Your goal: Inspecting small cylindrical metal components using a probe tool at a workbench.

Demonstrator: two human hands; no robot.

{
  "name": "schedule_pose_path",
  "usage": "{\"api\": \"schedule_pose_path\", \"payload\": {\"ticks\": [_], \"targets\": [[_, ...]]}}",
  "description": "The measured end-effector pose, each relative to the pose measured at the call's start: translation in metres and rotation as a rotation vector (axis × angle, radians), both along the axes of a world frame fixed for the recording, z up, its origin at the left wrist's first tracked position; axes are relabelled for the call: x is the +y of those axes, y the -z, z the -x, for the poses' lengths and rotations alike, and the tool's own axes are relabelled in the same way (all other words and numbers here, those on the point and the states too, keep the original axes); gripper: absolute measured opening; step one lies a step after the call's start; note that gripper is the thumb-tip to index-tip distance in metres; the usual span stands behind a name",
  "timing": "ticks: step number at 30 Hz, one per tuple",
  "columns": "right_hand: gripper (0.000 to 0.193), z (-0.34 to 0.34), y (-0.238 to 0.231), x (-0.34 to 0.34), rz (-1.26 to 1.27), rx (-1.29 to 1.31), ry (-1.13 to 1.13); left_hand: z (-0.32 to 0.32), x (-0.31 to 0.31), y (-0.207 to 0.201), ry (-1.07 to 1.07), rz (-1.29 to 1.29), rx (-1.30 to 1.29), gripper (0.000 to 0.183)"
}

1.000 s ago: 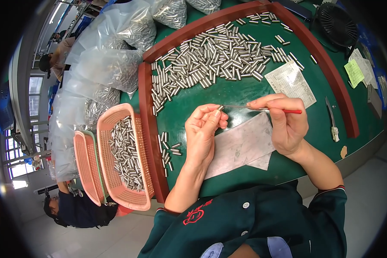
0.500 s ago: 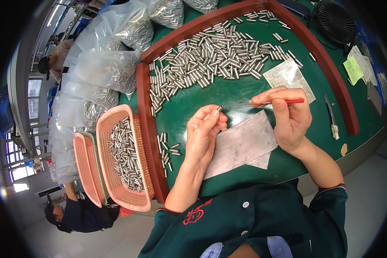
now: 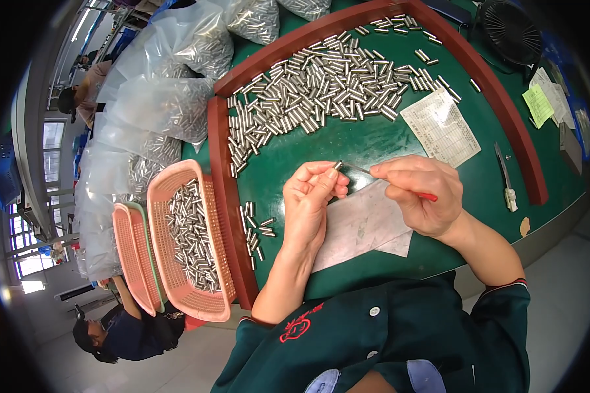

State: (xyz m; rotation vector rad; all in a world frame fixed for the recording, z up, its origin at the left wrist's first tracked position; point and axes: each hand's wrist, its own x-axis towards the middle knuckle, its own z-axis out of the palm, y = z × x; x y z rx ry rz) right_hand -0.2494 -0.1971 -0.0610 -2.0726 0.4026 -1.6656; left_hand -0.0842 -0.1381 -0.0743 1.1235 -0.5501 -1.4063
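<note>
Between the thumb and fingertips of my left hand (image 3: pixel 310 196) is a small shiny metal cylinder (image 3: pixel 337 165), one end sticking up. My right hand (image 3: pixel 423 193) is closed around a slim tool with a red handle (image 3: pixel 427 196) and a thin metal shaft (image 3: pixel 358 168). The shaft points left toward the cylinder; whether its tip touches or enters it is too small to tell. Under both hands lies a stained whitish cloth (image 3: pixel 364 226). Beyond them a large heap of similar metal cylinders (image 3: pixel 321 85) is spread on the green tabletop (image 3: pixel 295 152).
A red-brown raised border (image 3: pixel 224 190) frames the work area. To the left stand pink baskets (image 3: pixel 154 196), one filled with cylinders, and several plastic bags (image 3: pixel 177 108) of parts. A printed sheet (image 3: pixel 442 128), tweezers (image 3: pixel 503 173) and a black fan (image 3: pixel 510 33) are right. Another person (image 3: pixel 137 331) is lower left.
My right hand has rolled over and shifted slightly left, so the red handle now sits inside the fist and the shaft slants more. The left hand stays nearly still. The other person's arm has moved.
</note>
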Motion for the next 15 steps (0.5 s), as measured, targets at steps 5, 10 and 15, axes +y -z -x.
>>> {"api": "schedule_pose_path", "payload": {"ticks": [5, 10, 15], "targets": [[0.02, 0.007, -0.003, 0.001, -0.029, 0.036, 0.022, 0.002, 0.001, -0.003, -0.009, 0.021, -0.078, 0.008], [0.03, 0.006, -0.005, 0.008, 0.14, 0.197, -0.077, -0.003, -0.001, -0.005, -0.079, 0.039, -0.115, 0.008], [0.028, 0.008, -0.013, 0.009, 0.19, 0.223, -0.119, -0.004, 0.0, -0.008, -0.092, 0.055, -0.103, 0.008]]}}
